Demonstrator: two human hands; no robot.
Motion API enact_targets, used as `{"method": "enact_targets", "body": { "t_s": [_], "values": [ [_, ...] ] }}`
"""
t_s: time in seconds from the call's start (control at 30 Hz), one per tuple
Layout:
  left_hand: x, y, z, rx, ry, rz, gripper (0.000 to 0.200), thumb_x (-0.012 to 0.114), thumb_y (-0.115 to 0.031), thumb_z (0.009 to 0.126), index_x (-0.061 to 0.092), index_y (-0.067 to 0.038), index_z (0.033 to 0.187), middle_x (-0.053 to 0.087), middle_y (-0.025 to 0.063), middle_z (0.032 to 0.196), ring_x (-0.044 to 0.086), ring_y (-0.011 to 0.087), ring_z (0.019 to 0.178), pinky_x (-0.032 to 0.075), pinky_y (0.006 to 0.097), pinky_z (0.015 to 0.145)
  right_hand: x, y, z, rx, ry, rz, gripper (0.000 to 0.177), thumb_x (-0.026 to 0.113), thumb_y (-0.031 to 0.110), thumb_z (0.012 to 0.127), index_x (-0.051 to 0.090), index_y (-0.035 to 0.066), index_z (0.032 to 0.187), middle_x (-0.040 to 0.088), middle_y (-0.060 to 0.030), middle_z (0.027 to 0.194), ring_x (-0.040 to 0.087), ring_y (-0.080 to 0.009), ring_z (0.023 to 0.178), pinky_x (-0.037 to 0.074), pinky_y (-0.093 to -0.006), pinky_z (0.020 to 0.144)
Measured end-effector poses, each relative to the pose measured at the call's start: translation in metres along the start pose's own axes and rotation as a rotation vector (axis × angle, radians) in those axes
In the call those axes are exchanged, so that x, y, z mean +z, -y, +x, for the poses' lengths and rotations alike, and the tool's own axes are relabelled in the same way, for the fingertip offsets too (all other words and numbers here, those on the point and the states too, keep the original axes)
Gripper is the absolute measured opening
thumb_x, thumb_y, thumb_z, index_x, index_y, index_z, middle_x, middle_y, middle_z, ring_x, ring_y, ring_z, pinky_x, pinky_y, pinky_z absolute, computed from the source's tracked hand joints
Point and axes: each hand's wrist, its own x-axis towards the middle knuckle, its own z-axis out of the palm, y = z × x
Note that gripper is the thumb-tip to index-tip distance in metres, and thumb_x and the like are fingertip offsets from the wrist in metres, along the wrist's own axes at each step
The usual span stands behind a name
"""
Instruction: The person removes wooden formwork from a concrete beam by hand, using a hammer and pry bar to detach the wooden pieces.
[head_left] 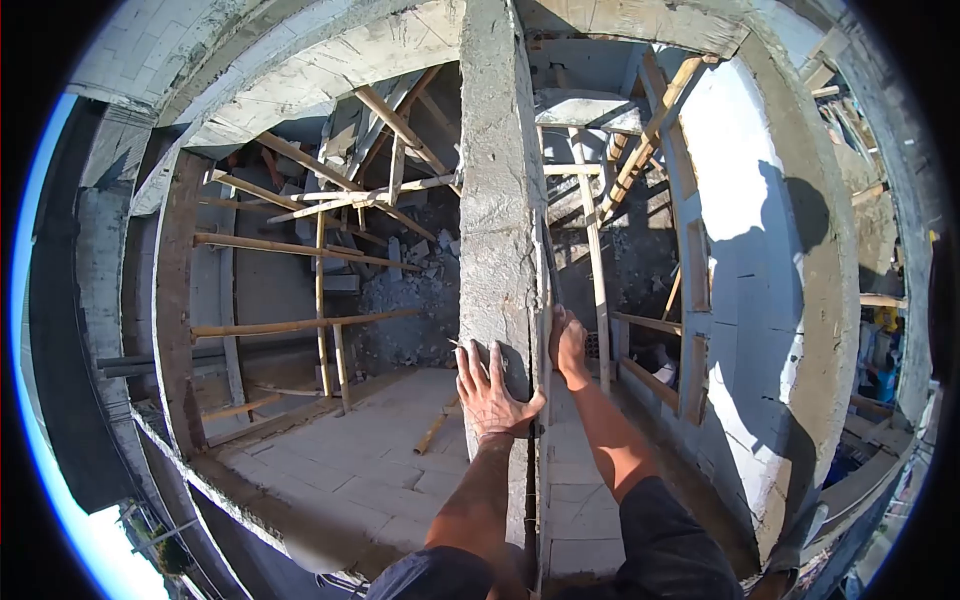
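Observation:
A rough grey concrete beam (495, 200) runs up the middle of the view, with a narrow gap and a thin board (543, 480) along its right side. My left hand (492, 396) lies flat on the beam top, fingers spread and thumb towards the gap. Beside the right face of the beam, my right hand (568, 345) is closed, its fingers curled. A thin dark strip (551, 265) runs along the beam just above this hand; what the fingers hold is too hidden to tell.
Bamboo poles and wooden props (320, 290) cross the space below left, over rubble (400, 300). More poles (650, 140) stand at the right. A white block wall (740, 290) carries a shadow. Someone's hand (272, 168) shows at the upper left below.

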Motion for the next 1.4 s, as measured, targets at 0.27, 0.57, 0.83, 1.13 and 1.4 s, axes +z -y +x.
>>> {"method": "enact_targets", "body": {
  "t_s": [0.27,0.57,0.83,1.13,1.4],
  "values": [
    [-0.001,0.002,-0.001,0.006,0.010,-0.017,0.092,0.064,-0.046,0.056,0.028,-0.014,0.134,0.022,0.0187,0.139,0.015,0.0374,0.131,0.023,0.0495,0.100,-0.091,0.060,0.080,0.019,0.414,-0.249,0.060,0.031,0.041,0.093,0.054,-0.009,0.069,0.054,-0.0177,0.051,0.057,-0.0297,0.042,0.048,-0.0373,0.042],
    [-0.011,-0.006,0.000,-0.022,0.045,-0.035,0.086,0.063,-0.042,0.060,0.029,-0.013,0.134,0.022,0.0195,0.138,0.014,0.0373,0.131,0.021,0.0483,0.102,-0.398,0.133,0.202,-0.305,0.101,-1.380,0.052,0.045,0.044,0.087,0.059,-0.005,0.078,0.060,-0.0219,0.074,0.060,-0.0346,0.070,0.046,-0.0423,0.062],
    [-0.003,-0.005,0.001,-0.036,0.059,0.014,0.092,0.064,-0.046,0.055,0.028,-0.014,0.134,0.020,0.0166,0.140,0.013,0.0369,0.131,0.020,0.0498,0.102,-0.331,0.055,0.003,-0.130,0.009,-0.359,0.040,0.040,0.033,0.092,0.046,-0.002,0.075,0.045,-0.0165,0.060,0.043,-0.0276,0.056,0.036,-0.0377,0.055],
    [0.000,0.002,-0.004,0.064,-0.013,0.054,0.090,0.063,-0.040,0.056,0.028,-0.011,0.134,0.023,0.0196,0.138,0.016,0.0382,0.130,0.021,0.0486,0.103,-0.085,-0.039,-0.186,0.274,0.334,0.140,0.040,0.041,0.036,0.091,0.052,-0.001,0.080,0.053,-0.0247,0.066,0.054,-0.0426,0.066,0.039,-0.0475,0.057],
    [0.000,0.001,-0.001,0.055,-0.033,0.015,0.091,0.062,-0.048,0.058,0.027,-0.012,0.134,0.022,0.0220,0.137,0.014,0.0399,0.130,0.019,0.0507,0.103,-0.052,0.002,-0.125,0.223,0.213,0.129,0.046,0.037,0.039,0.092,0.056,-0.002,0.085,0.055,-0.0279,0.073,0.053,-0.0467,0.074,0.041,-0.0487,0.063]
  ]
}}
